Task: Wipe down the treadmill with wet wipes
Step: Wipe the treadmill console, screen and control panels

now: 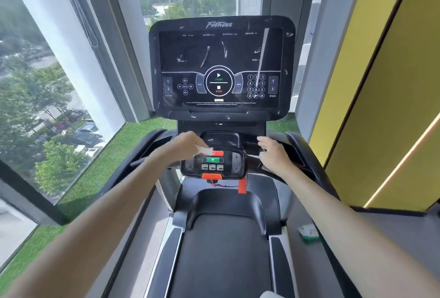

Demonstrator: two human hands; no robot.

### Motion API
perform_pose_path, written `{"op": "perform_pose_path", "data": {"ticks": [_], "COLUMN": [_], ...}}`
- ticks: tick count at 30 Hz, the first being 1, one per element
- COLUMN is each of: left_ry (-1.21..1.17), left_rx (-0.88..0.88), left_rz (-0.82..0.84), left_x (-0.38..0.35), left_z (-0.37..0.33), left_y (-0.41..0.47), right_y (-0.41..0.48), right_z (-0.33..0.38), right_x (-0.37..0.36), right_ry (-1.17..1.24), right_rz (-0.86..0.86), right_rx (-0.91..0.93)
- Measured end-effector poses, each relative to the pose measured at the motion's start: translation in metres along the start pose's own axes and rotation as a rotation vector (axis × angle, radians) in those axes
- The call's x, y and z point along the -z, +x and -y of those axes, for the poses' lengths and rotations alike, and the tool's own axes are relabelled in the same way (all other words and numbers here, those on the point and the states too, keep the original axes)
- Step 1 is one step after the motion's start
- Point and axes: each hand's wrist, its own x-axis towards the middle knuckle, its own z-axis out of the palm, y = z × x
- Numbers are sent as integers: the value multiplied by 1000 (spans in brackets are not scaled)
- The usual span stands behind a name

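White wet wipe (204, 150) meets the treadmill's small control panel (214, 166).
Your left hand (187, 145) pinches the wipe on the red button (218, 153); your right hand (273, 155) rests, fingers relaxed, on the handlebar (297, 152).

The black treadmill (221, 250) stands facing the window, its dark belt bare. White smears streak its tall, upright console screen (220, 59). A crumpled white wet wipe (204, 150), pinched in the left hand (188, 145), lies on the red button of the small lower control panel (214, 163). A green-and-white pack of wipes (309, 233) lies on the grey floor, just right of the deck.
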Motion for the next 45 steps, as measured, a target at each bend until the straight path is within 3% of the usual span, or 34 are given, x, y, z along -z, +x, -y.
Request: {"op": "perform_pose_path", "data": {"ticks": [4,6,8,11,15,18,21,26,30,33,36,38,41,42,43,45], "left_ry": [-749,-920,-944,-747,-264,93,367,390,282,333,283,130,-327,-330,-300,-182], "left_rx": [100,84,54,83,52,-309,-579,-665,-552,-558,-429,-198,335,394,343,92], "left_rz": [54,116,130,11,-238,-519,-505,-563,-640,-639,-684,-736,-871,-914,-937,-824], "left_x": [-25,-33,-37,-51,-90,-133,-160,-169,-166,-151,-123,-108,-83,-80,-78,-83], "left_z": [-8,-5,-4,-4,-8,-3,8,27,32,40,51,55,44,41,37,23], "left_y": [-7,-6,-4,3,6,2,0,4,12,24,30,30,31,31,29,23], "right_y": [-5,-8,-4,0,-8,-16,-16,-14,-8,-3,4,10,17,19,21,25], "right_z": [40,51,52,43,22,1,-18,-30,-29,-28,-26,-23,-18,-16,-14,-12], "right_x": [-20,-29,-36,-43,-54,-58,-60,-64,-67,-69,-70,-69,-67,-66,-67,-69], "right_ry": [422,444,400,261,151,118,29,-52,-72,-92,-89,-86,-66,-61,-57,-54], "right_rz": [201,256,153,83,-16,-153,-217,-215,-243,-260,-274,-276,-268,-262,-254,-231], "right_rx": [-59,-40,-13,0,24,44,60,117,154,182,220,234,213,199,189,179]}}
